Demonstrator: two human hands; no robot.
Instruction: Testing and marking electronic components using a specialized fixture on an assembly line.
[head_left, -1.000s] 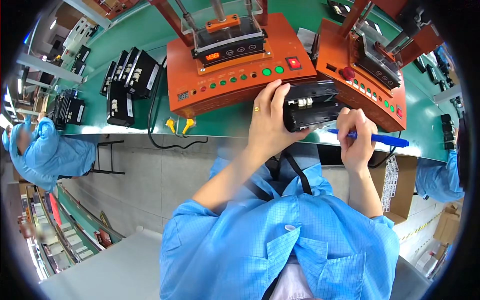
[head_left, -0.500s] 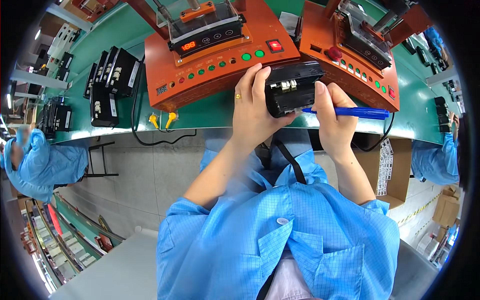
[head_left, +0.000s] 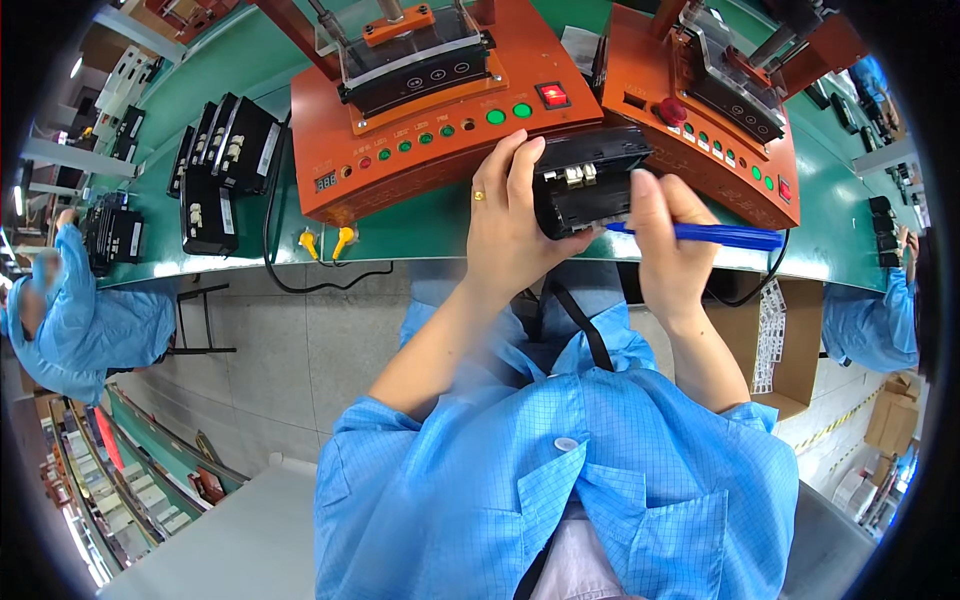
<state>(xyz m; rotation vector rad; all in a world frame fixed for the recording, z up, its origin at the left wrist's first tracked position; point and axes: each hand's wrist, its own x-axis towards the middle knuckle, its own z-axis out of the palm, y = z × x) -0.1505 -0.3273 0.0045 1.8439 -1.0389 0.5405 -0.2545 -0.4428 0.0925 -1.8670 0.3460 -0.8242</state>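
Observation:
My left hand (head_left: 505, 215) is closed round a black plastic housing (head_left: 590, 205) with white connectors (head_left: 580, 176) on the side that faces up. Held in front of the orange machine, the housing is tilted above the near edge of the bench. My right hand (head_left: 672, 240) grips a blue marker pen (head_left: 725, 236) between thumb and fingers. The pen's tip points left and meets the housing's lower edge near my left thumb; whether it touches the surface, I cannot tell.
An orange test machine (head_left: 440, 170) with green buttons and a lit red switch stands ahead, another orange machine (head_left: 700, 130) to its right. Several black housings (head_left: 208, 215) are on the green bench (head_left: 265, 235) at left. A black cable (head_left: 330, 285) droops over the edge. Co-workers sit either side.
The red digits on the left machine's display have gone dark. My hands and the pen have shifted only slightly. A co-worker at far left has raised an arm toward the bench.

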